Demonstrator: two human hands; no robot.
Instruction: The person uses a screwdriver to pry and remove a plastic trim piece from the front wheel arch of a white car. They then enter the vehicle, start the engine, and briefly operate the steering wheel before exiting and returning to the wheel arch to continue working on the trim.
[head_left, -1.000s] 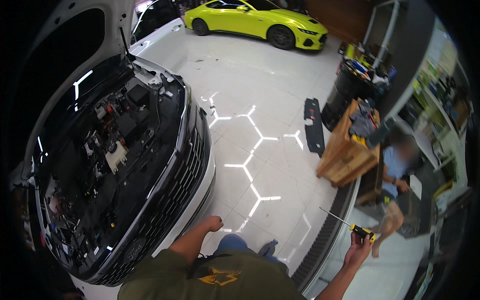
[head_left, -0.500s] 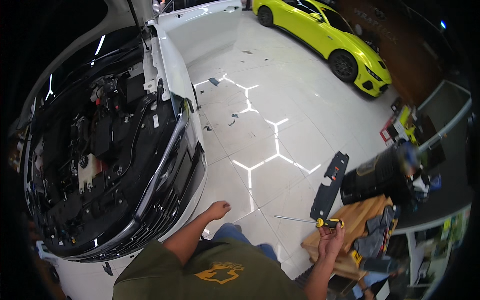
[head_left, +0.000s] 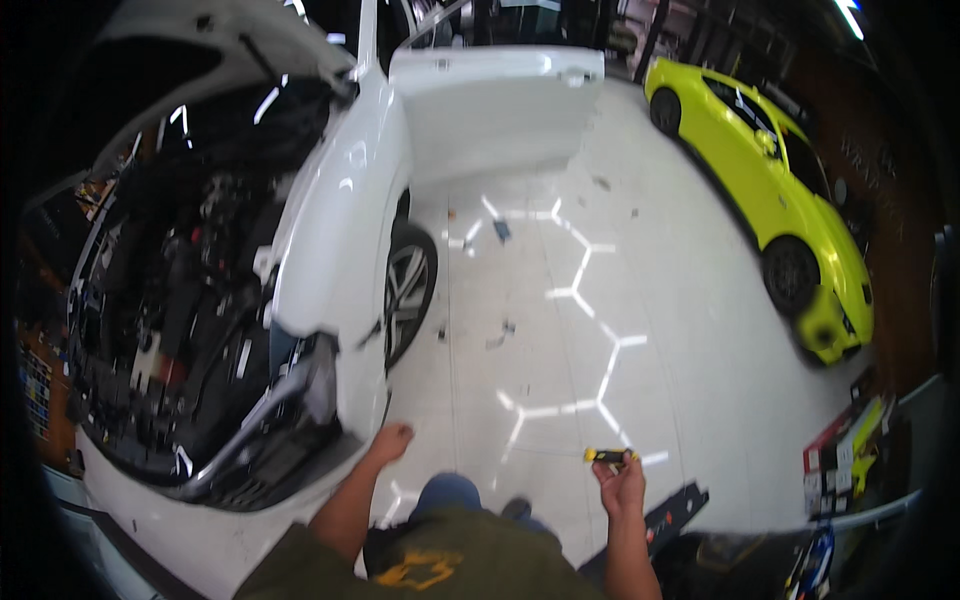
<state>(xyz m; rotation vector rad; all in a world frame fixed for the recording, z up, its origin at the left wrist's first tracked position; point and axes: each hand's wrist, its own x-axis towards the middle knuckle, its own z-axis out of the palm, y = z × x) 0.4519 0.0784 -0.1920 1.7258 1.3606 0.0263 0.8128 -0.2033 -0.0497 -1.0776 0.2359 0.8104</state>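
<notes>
My right hand (head_left: 622,486) grips a screwdriver (head_left: 611,457) by its yellow and black handle. The screwdriver's thin shaft points left, faint against the shiny floor. Off to the left, my left hand (head_left: 393,441) is loosely closed, and nothing shows in it. That hand is nearest the front corner of a white car (head_left: 340,215), apart from it. The car's hood (head_left: 240,40) is raised over the dark engine bay (head_left: 190,270). Below my right hand, a black plastic panel (head_left: 678,510) is partly hidden by my forearm.
An open white door (head_left: 495,110) juts out beyond the car's front wheel (head_left: 410,285). A lime-yellow car (head_left: 770,170) stands at the far right. Dark scraps (head_left: 502,231) lie on the glossy tiled floor (head_left: 520,330). Boxes (head_left: 835,450) are stacked at the right edge.
My view has shifted forward and along the white car's side, bringing its front wheel into sight. The wooden bench has left view. The screwdriver stays in my right hand.
</notes>
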